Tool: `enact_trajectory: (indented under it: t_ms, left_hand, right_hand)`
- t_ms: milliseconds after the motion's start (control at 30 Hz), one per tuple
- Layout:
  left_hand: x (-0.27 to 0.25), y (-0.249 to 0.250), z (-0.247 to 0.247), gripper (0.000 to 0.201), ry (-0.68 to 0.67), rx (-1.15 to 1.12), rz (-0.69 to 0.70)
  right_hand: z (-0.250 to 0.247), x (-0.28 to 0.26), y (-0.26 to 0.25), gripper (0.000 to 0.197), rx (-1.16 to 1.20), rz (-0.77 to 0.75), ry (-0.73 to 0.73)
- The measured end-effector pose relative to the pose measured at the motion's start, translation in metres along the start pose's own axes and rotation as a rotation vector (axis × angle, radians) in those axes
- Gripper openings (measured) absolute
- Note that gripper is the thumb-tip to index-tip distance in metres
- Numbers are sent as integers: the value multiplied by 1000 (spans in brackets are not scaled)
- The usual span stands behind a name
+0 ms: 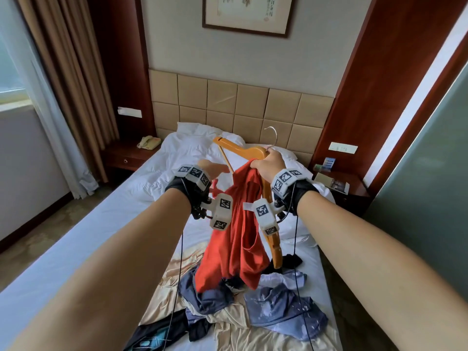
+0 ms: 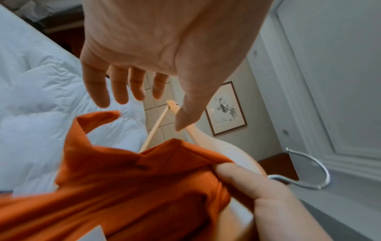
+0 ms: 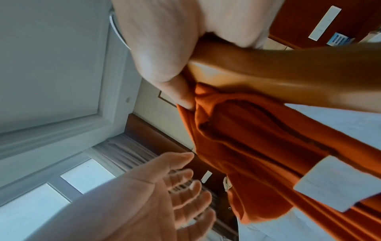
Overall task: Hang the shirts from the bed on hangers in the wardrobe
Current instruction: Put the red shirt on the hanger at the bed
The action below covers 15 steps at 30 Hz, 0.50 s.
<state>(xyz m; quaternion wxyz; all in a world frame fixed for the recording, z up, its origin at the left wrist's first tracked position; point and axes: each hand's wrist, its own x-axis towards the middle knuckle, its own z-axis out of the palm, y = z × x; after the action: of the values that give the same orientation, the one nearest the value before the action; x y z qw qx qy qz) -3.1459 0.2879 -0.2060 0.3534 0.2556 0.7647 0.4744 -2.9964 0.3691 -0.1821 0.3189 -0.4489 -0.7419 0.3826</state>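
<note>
My right hand grips hanger neck w/ red shirt collar pinched against it, so neither slips. Left hand wide, empty, beside collar, prob. to seat it. Other shirts on bed.

One wooden hanger, one red shirt, two hands, one telephone, one framed picture.
</note>
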Motion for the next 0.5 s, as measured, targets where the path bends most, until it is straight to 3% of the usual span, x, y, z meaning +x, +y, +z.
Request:
enact_trajectory:
  t_ms: [67,133,233,367,500]
  left_hand:
    - [-1,5,3,21,-39,103,66]
    - [-9,8,5,11,-187,116,135]
    - [-17,10,10,18,-385,104,209]
    - [-21,14,27,35,-263,336,438]
    - [-22,15,35,38,-155,609,740]
  right_hand:
    - [1,-2,0,48,-20,4,-5]
    - [2,-2,-1,53,-27,16,-7]
    - [-1,-1,-3,63,-27,34,-14]
    - [-5,3,-7,62,-30,57,-18]
    - [-12,7,-6,62,8,97,-10]
